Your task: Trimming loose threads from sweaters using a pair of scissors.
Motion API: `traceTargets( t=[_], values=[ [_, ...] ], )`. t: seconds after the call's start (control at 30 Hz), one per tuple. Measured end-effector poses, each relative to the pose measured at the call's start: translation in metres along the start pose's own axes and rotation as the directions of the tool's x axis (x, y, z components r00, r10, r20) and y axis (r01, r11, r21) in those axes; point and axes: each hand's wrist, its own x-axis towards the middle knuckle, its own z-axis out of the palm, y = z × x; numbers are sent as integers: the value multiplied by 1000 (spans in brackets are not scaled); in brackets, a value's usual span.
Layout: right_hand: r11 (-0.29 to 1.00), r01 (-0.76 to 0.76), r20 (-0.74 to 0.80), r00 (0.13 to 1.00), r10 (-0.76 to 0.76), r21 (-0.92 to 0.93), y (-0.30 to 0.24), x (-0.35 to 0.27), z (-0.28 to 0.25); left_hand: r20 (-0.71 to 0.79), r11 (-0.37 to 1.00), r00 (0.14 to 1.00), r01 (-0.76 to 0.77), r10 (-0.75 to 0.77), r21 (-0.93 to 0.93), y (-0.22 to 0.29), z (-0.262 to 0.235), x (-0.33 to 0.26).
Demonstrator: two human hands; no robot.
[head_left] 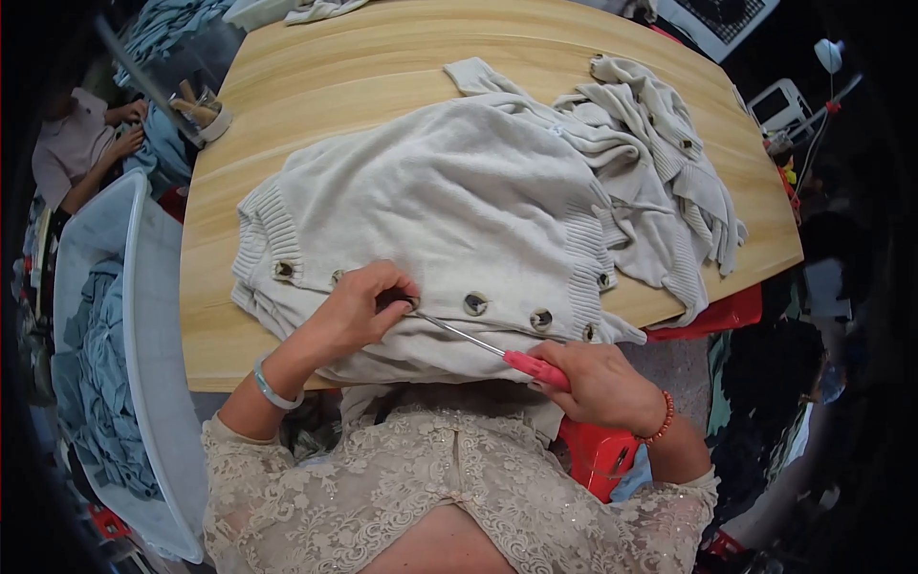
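A cream knit cardigan [411,191] lies spread on the table in front of me, its row of large dark buttons along the near edge. My left hand [359,306] pinches one of these buttons at the placket, its fingertips partly hiding it. In my right hand [607,383] is a red-handled tool with a thin metal shaft [462,335]. The shaft points left, and its tip meets the button under my left fingers; the exact end is too small to make out. To the right of my left hand, another button [475,303] shows on the cardigan front.
A second cream knit garment [660,182] is heaped at the table's right. Left of the wooden table [287,67] stands a white bin [143,287] of blue-grey garments. A holder with tools [206,115] sits at the left edge. Beyond it, another person's hands handle blue cloth [158,143].
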Motion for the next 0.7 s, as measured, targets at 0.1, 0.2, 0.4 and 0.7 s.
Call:
traceTargets(
  t=[0.1, 0.2, 0.4, 0.7],
  values=[
    [996, 2, -78, 997, 5, 86, 12, -11, 2, -93, 800, 880, -375, 467, 468, 22, 4, 9],
    [995, 3, -157, 988, 12, 96, 18, -33, -5, 23, 992, 994, -108, 107, 62, 53, 26, 20],
    [968, -249, -21, 968, 249, -8, 27, -74, -8, 112, 984, 990, -104, 88, 144, 39, 51, 39],
    [984, -58, -194, 977, 91, 167, 47, -71, 13, 161, 837, 904, -428, 397, 342, 49, 50, 44]
  ],
)
